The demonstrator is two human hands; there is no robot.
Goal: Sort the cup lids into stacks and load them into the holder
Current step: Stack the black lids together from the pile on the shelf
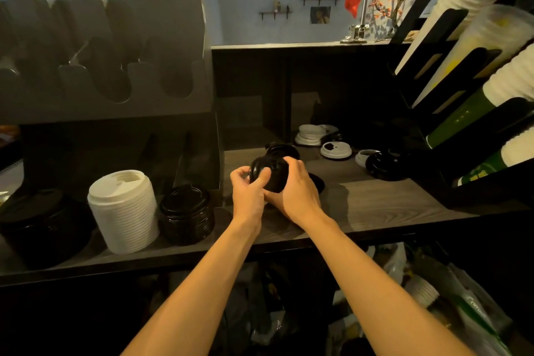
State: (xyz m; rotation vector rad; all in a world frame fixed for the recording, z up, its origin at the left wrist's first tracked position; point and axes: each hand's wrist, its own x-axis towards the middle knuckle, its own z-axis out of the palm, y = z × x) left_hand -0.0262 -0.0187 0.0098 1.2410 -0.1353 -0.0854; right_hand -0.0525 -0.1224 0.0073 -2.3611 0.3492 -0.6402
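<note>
Black lid stack [273, 171] gripped over bench [375, 196], left hand [249, 192] and right hand [300, 191] curled round it; white lid stack [124, 211] at 9 o'clock, loose lids [335, 150] at 2 o'clock.

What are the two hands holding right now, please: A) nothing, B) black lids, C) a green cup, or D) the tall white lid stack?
B: the left hand and right hand both grip the black lids, while the white lid stack stands untouched at the left.

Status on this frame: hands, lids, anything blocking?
Left hand and right hand grip black lid stack. Loose lids wait right. Holder left, nothing in between.
</note>
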